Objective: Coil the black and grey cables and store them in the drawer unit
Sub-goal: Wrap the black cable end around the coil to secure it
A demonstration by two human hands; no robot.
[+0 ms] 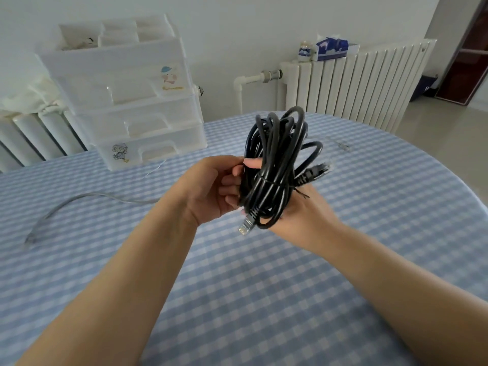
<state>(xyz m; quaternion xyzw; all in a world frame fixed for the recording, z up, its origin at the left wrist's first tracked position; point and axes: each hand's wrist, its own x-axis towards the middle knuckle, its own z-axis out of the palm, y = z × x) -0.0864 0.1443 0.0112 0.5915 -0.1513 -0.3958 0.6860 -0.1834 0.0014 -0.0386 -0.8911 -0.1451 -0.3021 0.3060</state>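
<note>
A coiled black cable point(274, 165) is held upright above the table, bound at its middle by a thin tie, with one clear plug hanging at the bottom and another sticking out to the right. My left hand point(211, 191) pinches the coil's left side. My right hand point(303, 215) cups the coil from below and behind. The grey cable point(60, 207) lies loose on the tablecloth at the left, and its far plug end rests behind the coil at the right. The white translucent drawer unit point(126, 101) stands at the back left with its drawers closed.
The round table carries a blue and white checked cloth point(264, 299). White radiators stand behind it on both sides; the right radiator point(356, 83) has a tissue box and a small jar on top. A thin white thread lies near the drawer unit's base.
</note>
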